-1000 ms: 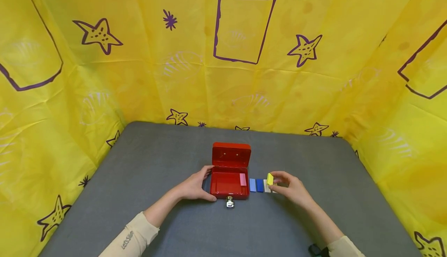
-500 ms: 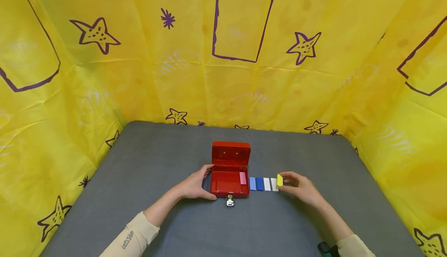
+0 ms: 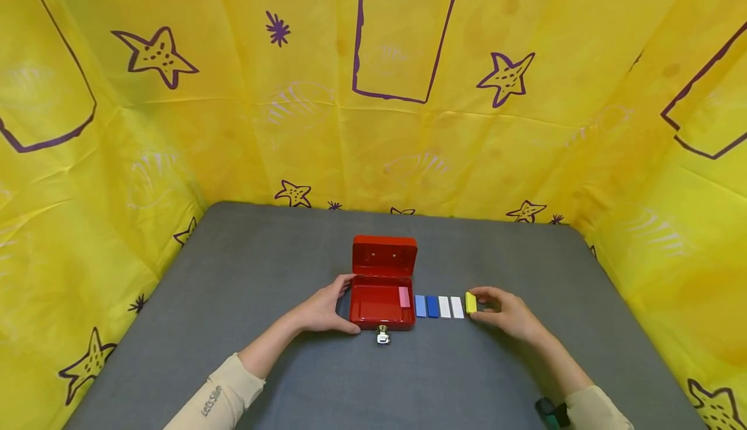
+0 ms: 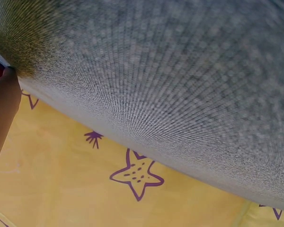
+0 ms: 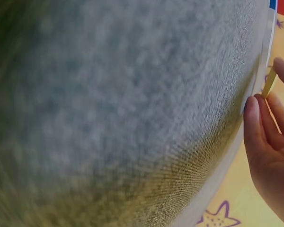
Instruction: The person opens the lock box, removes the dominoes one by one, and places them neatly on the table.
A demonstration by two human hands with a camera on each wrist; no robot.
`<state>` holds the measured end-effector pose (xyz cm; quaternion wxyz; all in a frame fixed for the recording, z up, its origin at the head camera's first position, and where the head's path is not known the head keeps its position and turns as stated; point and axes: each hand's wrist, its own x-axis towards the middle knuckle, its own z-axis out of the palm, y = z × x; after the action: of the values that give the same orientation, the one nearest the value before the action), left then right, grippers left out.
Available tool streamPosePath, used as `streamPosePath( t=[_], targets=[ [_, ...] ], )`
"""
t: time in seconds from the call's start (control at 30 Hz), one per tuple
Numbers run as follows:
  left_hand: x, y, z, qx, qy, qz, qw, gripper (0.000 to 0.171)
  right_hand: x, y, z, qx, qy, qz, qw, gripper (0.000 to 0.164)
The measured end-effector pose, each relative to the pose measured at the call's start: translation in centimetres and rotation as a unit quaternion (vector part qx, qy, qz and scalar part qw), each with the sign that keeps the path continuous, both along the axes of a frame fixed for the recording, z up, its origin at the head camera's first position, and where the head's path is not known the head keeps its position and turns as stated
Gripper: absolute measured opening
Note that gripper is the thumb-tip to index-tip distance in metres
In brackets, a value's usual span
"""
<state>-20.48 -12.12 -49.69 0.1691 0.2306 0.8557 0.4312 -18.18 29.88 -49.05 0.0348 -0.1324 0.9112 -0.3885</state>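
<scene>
An open red cash box point(image 3: 382, 303) stands on the grey table with its lid raised at the back. Inside it, by the right wall, lies a pink block point(image 3: 404, 297). My left hand point(image 3: 323, 307) holds the box's left side, thumb at the front corner and fingers at the rear. To the right of the box runs a row: a light blue block point(image 3: 420, 306), a dark blue block point(image 3: 432, 307) and two white blocks point(image 3: 451, 307). At the row's right end, my right hand point(image 3: 504, 313) pinches a yellow block point(image 3: 471, 303), which also shows in the right wrist view point(image 5: 270, 85).
A silver latch point(image 3: 382, 335) hangs at the front of the box. Yellow cloth point(image 3: 315, 138) with purple drawings surrounds the back and sides of the grey table point(image 3: 280, 242). A dark strap point(image 3: 548, 410) sits by the right sleeve.
My right hand has carried the yellow block rightward, from above the white blocks to just past them, and lower. Both white blocks now show fully. The left hand stays at the box.
</scene>
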Motion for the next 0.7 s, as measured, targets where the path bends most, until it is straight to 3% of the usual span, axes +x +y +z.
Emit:
streamPosePath(
  t=[0.4,0.7],
  targets=[
    [0.09,0.11,0.22,0.003,-0.007,0.004,1.0000,0.100,0.04,-0.28,0.57,0.005,0.047,0.068,0.997,0.042],
    [-0.02,0.03,0.00,0.001,-0.003,0.003,1.0000,0.100,-0.26,0.01,-0.30,0.006,0.055,0.081,0.995,0.041]
  ],
)
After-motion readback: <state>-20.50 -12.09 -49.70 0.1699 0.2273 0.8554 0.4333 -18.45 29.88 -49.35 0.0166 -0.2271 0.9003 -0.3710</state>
